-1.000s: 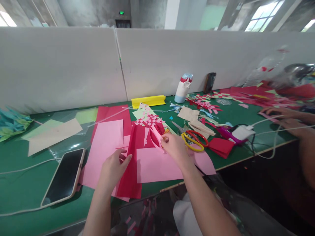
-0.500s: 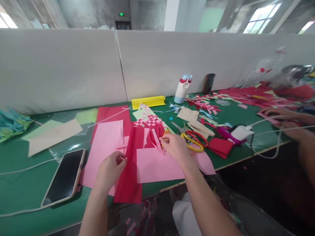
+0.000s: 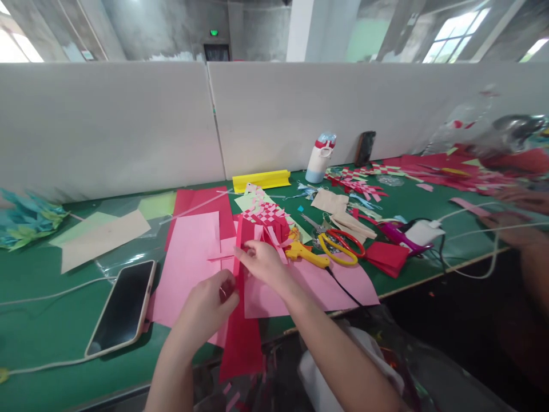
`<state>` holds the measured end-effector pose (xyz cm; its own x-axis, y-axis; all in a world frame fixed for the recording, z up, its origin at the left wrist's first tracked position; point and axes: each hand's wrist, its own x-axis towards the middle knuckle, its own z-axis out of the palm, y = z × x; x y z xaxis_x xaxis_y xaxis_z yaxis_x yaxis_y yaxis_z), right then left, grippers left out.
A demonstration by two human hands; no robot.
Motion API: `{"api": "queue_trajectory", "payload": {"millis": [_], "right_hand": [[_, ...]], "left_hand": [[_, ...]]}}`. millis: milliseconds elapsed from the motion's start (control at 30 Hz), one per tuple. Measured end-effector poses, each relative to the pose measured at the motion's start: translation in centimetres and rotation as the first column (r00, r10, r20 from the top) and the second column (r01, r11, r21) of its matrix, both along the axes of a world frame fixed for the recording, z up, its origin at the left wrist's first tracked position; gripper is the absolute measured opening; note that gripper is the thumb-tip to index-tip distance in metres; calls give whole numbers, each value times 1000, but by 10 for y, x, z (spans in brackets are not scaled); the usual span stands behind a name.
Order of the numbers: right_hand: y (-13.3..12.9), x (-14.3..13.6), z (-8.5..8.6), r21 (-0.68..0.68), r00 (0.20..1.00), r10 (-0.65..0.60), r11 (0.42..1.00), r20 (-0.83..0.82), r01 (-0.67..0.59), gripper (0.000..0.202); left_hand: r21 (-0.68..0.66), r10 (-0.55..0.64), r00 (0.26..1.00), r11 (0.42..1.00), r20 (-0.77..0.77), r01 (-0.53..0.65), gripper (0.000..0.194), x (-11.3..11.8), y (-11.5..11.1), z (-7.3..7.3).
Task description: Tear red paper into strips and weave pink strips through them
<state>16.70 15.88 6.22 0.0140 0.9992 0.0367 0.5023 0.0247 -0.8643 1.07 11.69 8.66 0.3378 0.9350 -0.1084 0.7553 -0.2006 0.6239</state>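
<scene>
Red paper [image 3: 242, 350] has one edge folded up, remainder unfolded; left hand [image 3: 206, 306] and right hand [image 3: 266, 266] adjoin the fold, finger closure indeterminate.

Right hand [image 3: 262, 264] is hiding part of the folded red paper [image 3: 243, 346], lower centre; left hand [image 3: 209, 302] is masking its own fingertip contact there. Co-worker's hand [image 3: 504, 226] is showing blurred at mid right, forearm [image 3: 537, 243] running off the frame. Teal paper bundle [image 3: 32, 222] is blurring and getting clipped at far left. Clear bottle [image 3: 465, 121], upper right, is looking smeared, outline unclear
</scene>
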Motion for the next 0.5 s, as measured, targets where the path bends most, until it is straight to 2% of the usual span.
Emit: {"api": "queue_trajectory", "payload": {"millis": [100, 167, 300, 367, 433, 500], "right_hand": [[5, -2, -7, 34, 997, 7, 999, -77, -5, 23], [4, -2, -9, 11, 979, 69, 998, -192, -68, 18], [-5, -2, -1, -61, 832, 210, 958, -513, -279, 14], [-12, -2, 6, -65, 784, 234, 942, -574, -329, 14], [-18, -2, 13, -66, 757, 250, 930, -604, -360, 15], [-24, -1, 19, -72, 738, 277, 912, -615, -403, 18]], "left_hand": [[-75, -70, 993, 994, 100, 78, 11, -5, -3, 2], [-82, -44, 984, 995, 170, 59, 21, -11, -2, 3], [30, 171, 944, 982, 283, -186, 25, -23, 4, 5], [86, 254, 903, 950, 346, -300, 26, -28, 7, 6], [157, 272, 870, 919, 411, -362, 28, -30, 9, 6], [245, 241, 857, 892, 455, -381, 31, -31, 12, 5]]}}
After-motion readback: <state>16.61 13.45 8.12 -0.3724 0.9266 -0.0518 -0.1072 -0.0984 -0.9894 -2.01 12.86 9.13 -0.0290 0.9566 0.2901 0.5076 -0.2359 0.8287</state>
